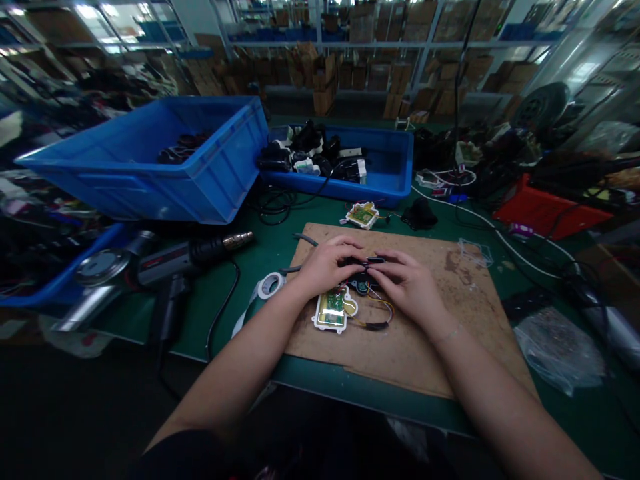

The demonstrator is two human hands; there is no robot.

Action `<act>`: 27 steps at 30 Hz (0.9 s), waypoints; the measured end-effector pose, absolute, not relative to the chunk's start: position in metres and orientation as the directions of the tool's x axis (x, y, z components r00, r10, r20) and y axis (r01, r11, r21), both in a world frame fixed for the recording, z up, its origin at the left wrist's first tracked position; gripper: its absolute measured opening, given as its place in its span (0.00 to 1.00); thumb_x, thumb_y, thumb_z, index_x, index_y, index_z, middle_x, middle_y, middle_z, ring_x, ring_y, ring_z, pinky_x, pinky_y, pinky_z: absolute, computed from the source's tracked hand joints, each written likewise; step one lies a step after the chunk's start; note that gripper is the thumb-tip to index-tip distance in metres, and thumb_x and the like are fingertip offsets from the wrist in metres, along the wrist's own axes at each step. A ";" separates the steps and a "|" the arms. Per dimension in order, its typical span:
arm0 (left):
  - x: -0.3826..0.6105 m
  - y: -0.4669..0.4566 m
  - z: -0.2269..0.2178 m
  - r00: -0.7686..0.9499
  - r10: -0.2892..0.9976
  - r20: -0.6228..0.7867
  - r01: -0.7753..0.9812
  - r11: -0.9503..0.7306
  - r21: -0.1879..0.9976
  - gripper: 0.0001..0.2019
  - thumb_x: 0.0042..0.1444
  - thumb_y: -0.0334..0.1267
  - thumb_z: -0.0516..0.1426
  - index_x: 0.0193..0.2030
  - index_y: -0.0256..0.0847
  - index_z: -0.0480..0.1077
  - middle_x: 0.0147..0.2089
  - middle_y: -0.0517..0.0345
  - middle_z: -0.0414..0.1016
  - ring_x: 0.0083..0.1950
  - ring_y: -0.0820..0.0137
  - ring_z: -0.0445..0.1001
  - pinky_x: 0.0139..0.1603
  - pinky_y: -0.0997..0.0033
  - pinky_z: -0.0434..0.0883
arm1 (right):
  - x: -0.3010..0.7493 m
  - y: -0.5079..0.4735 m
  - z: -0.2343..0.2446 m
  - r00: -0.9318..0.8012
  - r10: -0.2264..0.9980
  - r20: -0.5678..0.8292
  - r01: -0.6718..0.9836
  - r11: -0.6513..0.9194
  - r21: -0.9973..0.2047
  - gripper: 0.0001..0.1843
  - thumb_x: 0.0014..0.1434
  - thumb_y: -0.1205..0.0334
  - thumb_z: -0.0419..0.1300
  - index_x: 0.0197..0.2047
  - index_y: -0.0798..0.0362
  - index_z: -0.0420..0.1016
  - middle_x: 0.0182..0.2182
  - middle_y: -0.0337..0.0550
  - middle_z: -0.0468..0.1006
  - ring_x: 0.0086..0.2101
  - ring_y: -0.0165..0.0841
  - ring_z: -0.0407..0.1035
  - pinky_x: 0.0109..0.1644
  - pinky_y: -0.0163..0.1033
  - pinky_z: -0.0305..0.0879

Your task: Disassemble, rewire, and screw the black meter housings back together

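Note:
Over a brown board [415, 353] on the green bench, my left hand [330, 265] and my right hand [410, 283] meet fingertip to fingertip. Between them they grip a small black housing [375, 260], mostly covered by the fingers. Thin coloured wires [385, 303] run from it, with a dark sleeve along them. Just below my left hand lies a green circuit board in a white frame [331, 310]. A grey cable [306, 238] emerges to the left of that hand.
A heat gun [185, 263] and a roll of white tape [271, 285] lie left. Behind stand a large blue bin [150, 190] and a blue tray [395, 160] of black parts. Another framed circuit board [363, 215] sits beyond the board. A plastic bag [560, 347] lies right.

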State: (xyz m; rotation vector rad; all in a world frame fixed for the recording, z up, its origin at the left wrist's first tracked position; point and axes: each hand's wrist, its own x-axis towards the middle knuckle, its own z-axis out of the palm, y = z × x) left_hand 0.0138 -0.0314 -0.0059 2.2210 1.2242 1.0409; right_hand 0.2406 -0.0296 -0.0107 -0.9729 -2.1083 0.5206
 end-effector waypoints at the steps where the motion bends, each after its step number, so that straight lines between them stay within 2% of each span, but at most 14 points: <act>1: 0.014 -0.031 -0.006 0.352 0.838 0.416 0.558 -0.545 0.626 0.08 0.60 0.36 0.63 0.45 0.48 0.80 0.54 0.55 0.76 0.54 0.66 0.76 0.58 0.59 0.73 | 0.240 -0.030 -0.011 -0.431 0.779 0.455 0.472 0.625 -0.622 0.10 0.64 0.59 0.62 0.45 0.45 0.84 0.50 0.46 0.79 0.51 0.40 0.74 0.58 0.50 0.72; 5: 0.015 -0.033 -0.006 0.411 0.802 0.434 0.637 -0.593 0.492 0.09 0.63 0.39 0.60 0.47 0.48 0.80 0.57 0.54 0.76 0.55 0.64 0.76 0.57 0.57 0.74 | 0.239 -0.030 -0.011 -0.405 0.797 0.449 0.456 0.601 -0.657 0.08 0.63 0.58 0.63 0.41 0.45 0.84 0.48 0.46 0.80 0.50 0.41 0.74 0.56 0.50 0.72; 9: 0.019 -0.038 -0.002 0.457 0.776 0.435 0.693 -0.617 0.372 0.08 0.63 0.40 0.60 0.44 0.47 0.81 0.59 0.53 0.74 0.59 0.59 0.73 0.60 0.51 0.71 | 0.238 -0.029 -0.011 -0.366 0.818 0.444 0.441 0.573 -0.691 0.07 0.62 0.58 0.64 0.40 0.46 0.84 0.48 0.46 0.80 0.48 0.40 0.75 0.54 0.49 0.73; 14: 0.018 -0.038 0.001 0.447 0.807 0.387 0.691 -0.586 0.424 0.07 0.63 0.39 0.60 0.43 0.47 0.81 0.59 0.52 0.73 0.59 0.59 0.72 0.60 0.52 0.72 | 0.236 -0.029 -0.012 -0.349 0.832 0.431 0.415 0.549 -0.725 0.08 0.61 0.58 0.65 0.43 0.45 0.84 0.47 0.46 0.80 0.47 0.40 0.75 0.53 0.48 0.74; 19: 0.019 -0.036 0.005 0.437 0.833 0.340 0.665 -0.554 0.502 0.06 0.61 0.37 0.60 0.39 0.45 0.80 0.57 0.52 0.71 0.58 0.60 0.73 0.60 0.54 0.72 | 0.231 -0.028 -0.016 -0.319 0.846 0.428 0.427 0.531 -0.732 0.06 0.60 0.59 0.66 0.40 0.46 0.84 0.46 0.47 0.79 0.47 0.40 0.75 0.50 0.47 0.74; 24: 0.028 -0.035 0.000 0.279 0.877 0.392 0.667 -0.471 0.578 0.02 0.56 0.34 0.64 0.33 0.43 0.79 0.50 0.54 0.73 0.54 0.61 0.74 0.56 0.57 0.73 | 0.227 -0.022 -0.018 -0.277 0.868 0.413 0.406 0.495 -0.768 0.05 0.57 0.62 0.67 0.38 0.47 0.85 0.40 0.46 0.80 0.43 0.40 0.76 0.49 0.47 0.74; 27: 0.027 -0.034 -0.004 0.234 0.882 0.408 0.677 -0.449 0.583 0.01 0.56 0.35 0.65 0.34 0.43 0.79 0.49 0.54 0.75 0.52 0.62 0.75 0.54 0.59 0.74 | 0.228 -0.021 -0.019 -0.280 0.863 0.421 0.433 0.505 -0.747 0.05 0.57 0.63 0.67 0.38 0.47 0.85 0.39 0.46 0.81 0.43 0.40 0.76 0.49 0.47 0.74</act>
